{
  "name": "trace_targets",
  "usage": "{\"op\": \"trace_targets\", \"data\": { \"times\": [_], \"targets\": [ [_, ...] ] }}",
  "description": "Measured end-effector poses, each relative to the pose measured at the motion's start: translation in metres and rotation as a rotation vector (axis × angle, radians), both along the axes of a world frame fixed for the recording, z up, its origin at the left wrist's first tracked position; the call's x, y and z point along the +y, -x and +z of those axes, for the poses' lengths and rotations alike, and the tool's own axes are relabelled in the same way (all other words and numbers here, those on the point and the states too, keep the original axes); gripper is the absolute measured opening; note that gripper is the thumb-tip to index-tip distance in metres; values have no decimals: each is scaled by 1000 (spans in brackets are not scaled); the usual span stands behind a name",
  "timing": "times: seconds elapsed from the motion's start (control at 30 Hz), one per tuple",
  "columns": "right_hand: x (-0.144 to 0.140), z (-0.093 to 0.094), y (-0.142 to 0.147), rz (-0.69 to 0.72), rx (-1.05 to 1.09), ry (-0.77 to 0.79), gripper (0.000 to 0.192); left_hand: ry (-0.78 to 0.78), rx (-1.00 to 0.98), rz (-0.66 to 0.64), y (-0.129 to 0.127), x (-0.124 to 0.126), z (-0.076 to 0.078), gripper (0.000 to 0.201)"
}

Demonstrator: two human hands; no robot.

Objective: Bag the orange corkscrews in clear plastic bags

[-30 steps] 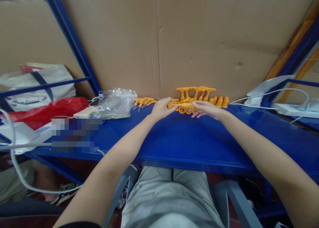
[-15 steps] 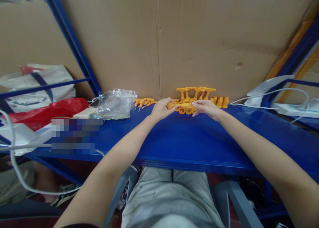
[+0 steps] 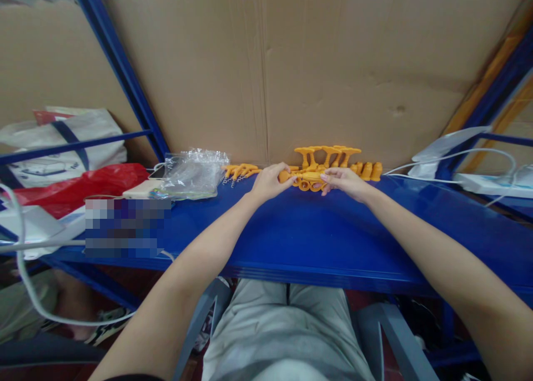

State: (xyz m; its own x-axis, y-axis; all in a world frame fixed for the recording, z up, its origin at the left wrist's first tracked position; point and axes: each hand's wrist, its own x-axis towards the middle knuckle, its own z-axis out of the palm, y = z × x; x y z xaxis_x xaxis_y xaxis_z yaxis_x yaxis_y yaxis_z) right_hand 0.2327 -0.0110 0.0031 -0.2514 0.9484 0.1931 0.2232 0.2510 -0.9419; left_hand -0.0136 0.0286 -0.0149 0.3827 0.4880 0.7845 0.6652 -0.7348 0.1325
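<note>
My left hand [image 3: 270,182] is closed around an orange plastic piece with a rounded end [image 3: 284,176], near the back of the blue shelf. My right hand [image 3: 346,183] pinches at the right end of an elongated orange plastic part [image 3: 310,176] between the hands. Whether these are one joined thing I cannot tell, as fingers and other orange parts overlap them. Just below lie several round, hollow orange parts [image 3: 305,186]. Left of my left hand are several orange handles with metal corkscrew spirals [image 3: 240,173].
Behind my hands stand several orange flared-top parts [image 3: 328,154]; short orange pieces [image 3: 367,171] are at their right. Clear plastic bags [image 3: 194,175] and a red bag [image 3: 83,186] lie left. A cardboard sheet [image 3: 266,81] backs the blue shelf [image 3: 316,236]. White cables [image 3: 449,153] run at right.
My right fingers have shifted slightly at the end of the orange part. My left hand stays in nearly the same place.
</note>
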Motion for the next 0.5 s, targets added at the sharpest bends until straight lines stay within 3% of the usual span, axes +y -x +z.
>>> {"op": "trace_targets", "data": {
  "times": [0.17,0.5],
  "targets": [
    [-1,1,2,9,26,45,42,-12,11,-5,0,-1,0,22],
    [-4,3,5,-22,38,74,37,4,25,7,0,-1,-1,21]
  ]
}}
